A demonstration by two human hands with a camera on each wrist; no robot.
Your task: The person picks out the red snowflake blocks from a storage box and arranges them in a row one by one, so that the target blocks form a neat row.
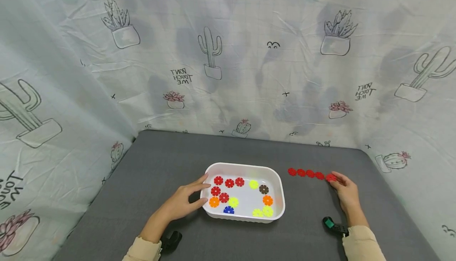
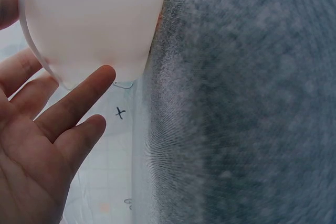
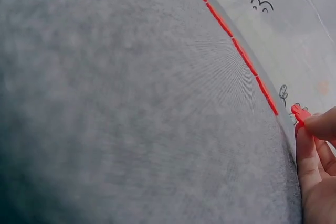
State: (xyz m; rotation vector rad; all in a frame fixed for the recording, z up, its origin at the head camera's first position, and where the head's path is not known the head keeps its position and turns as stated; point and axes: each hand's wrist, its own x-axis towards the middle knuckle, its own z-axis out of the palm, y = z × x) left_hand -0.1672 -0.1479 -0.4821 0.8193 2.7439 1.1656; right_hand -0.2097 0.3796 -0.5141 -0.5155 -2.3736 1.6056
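A white tray (image 1: 279, 185) sits mid-table and holds several flower-shaped discs in red, yellow, orange, brown and blue. My left hand (image 1: 185, 200) rests against the tray's left wall (image 2: 89, 24), fingers straight and spread. To the right of the tray lies a row of red discs (image 1: 306, 173) on the grey mat, seen edge-on as a red line (image 3: 231, 38) in the right wrist view. My right hand (image 1: 343, 189) pinches a red disc (image 1: 331, 177) at the right end of that row, the disc (image 3: 300, 114) tilted up off the mat.
A grey mat (image 1: 142, 181) covers the table, enclosed by a cactus-print cloth (image 1: 228, 63) at the back and both sides. Black wrist camera mounts (image 1: 335, 226) show near each sleeve.
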